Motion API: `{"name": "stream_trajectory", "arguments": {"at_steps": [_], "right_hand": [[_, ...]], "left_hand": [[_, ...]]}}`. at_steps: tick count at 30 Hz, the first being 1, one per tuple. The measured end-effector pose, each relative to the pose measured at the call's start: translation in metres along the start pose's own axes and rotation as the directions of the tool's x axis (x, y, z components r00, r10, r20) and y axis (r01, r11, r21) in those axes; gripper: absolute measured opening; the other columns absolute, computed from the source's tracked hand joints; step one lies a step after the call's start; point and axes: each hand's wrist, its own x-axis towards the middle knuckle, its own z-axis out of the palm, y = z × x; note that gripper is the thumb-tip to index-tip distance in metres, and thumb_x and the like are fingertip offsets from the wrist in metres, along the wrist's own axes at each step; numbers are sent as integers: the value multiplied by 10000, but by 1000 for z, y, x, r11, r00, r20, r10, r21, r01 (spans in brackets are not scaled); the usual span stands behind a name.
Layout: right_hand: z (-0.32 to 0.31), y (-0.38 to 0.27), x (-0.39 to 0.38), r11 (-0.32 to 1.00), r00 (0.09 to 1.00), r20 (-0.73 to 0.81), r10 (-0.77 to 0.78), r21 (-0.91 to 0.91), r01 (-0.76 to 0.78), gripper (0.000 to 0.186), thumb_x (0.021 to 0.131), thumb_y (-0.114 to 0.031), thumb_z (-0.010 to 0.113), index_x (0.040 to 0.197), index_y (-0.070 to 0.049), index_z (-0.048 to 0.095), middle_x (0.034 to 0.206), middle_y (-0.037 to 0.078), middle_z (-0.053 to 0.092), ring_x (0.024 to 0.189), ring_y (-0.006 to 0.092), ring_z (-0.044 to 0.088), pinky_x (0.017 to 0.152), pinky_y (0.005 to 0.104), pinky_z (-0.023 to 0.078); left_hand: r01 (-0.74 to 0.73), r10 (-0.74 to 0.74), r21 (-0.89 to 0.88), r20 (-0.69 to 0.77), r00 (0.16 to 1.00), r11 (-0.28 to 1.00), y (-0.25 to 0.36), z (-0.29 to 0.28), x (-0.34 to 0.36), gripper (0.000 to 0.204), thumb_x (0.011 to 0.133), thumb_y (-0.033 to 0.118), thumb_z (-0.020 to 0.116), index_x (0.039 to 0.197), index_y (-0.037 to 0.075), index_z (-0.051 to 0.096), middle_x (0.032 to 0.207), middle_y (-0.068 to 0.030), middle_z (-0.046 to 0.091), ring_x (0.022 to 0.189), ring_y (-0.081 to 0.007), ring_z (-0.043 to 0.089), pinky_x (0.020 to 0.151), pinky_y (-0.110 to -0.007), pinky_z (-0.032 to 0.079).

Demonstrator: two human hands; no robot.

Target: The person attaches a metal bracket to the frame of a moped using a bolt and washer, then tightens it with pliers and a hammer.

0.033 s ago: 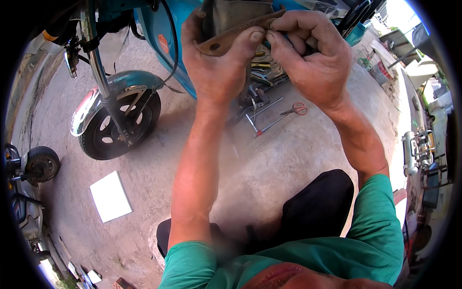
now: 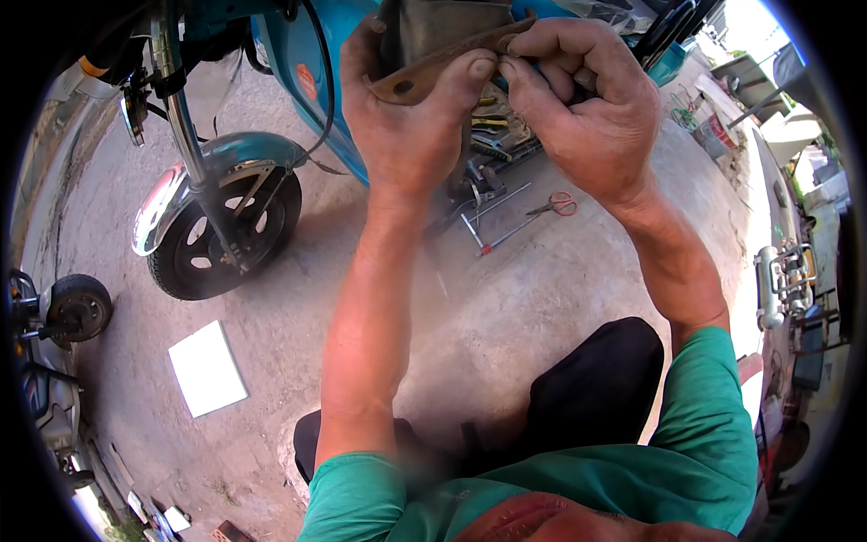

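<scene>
My left hand (image 2: 406, 135) is wrapped round a brown, rusty metal part (image 2: 456, 32) with a grey boxy body, its thumb pressed along the flange. A round hole shows in the flange near my left palm. My right hand (image 2: 591, 104) is closed at the flange's right end, thumb and forefinger pinched together beside my left thumb tip. Whatever lies between those right fingertips is too small or hidden to make out. Both hands are raised in front of a blue motorbike body (image 2: 293, 59), and the top of the part runs out of the picture.
The motorbike's front wheel (image 2: 226, 237) stands at the left. Below my hands lie red-handled scissors (image 2: 562, 204), a T-shaped metal tool (image 2: 485, 247) and several hand tools (image 2: 490, 135). A white square sheet (image 2: 208, 369) rests on the concrete; another vehicle's wheel (image 2: 79, 307) is at far left.
</scene>
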Motion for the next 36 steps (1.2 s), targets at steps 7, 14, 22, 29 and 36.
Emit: {"name": "stream_trajectory", "arguments": {"at_steps": [7, 14, 22, 29, 36], "right_hand": [[-16, -20, 3, 855, 871, 82, 485, 165, -491, 223, 850, -10, 782, 1027, -16, 647, 758, -17, 574, 659, 40, 532, 566, 223, 427], [-39, 0, -87, -32, 143, 613, 777, 265, -964, 356, 922, -14, 515, 1272, 19, 569, 1115, 99, 625, 911, 169, 654, 741, 261, 521], [-55, -11, -111, -126, 10, 815, 579, 102, -987, 355, 1049, -211, 600, 1288, 52, 589, 1211, 168, 685, 901, 196, 731, 723, 260, 597], [-52, -24, -42, 108, 386, 711, 588, 404, -909, 409, 1063, -269, 579, 1345, 27, 590, 975, 87, 708, 690, 106, 625, 577, 216, 463], [-44, -38, -29, 114, 484, 621, 617, 538, -835, 414, 1049, -227, 584, 1384, 15, 589, 967, 62, 696, 694, 92, 613, 575, 219, 456]], "left_hand": [[55, -55, 47, -18, 998, 997, 3, 0, -2, 825, 778, 293, 931, 1366, -62, 474, 1220, -145, 641, 1073, -206, 647, 924, -330, 549], [61, -61, 8, -49, 997, 998, 5, 1, -1, 870, 760, 279, 933, 1379, -95, 449, 1240, -173, 624, 1112, -235, 639, 962, -348, 541], [49, -50, -58, -29, 998, 997, 4, 3, -3, 870, 755, 268, 934, 1376, -96, 446, 1258, -179, 607, 1131, -245, 633, 975, -362, 536], [-52, 58, 179, -28, 998, 983, -7, -4, -3, 921, 749, 416, 907, 1403, -57, 463, 1280, -180, 609, 1162, -260, 645, 1003, -359, 550], [-153, 153, 343, 27, 988, 927, -18, -16, -2, 958, 751, 512, 883, 1420, -34, 469, 1294, -176, 586, 1181, -276, 647, 1016, -363, 560]]}}
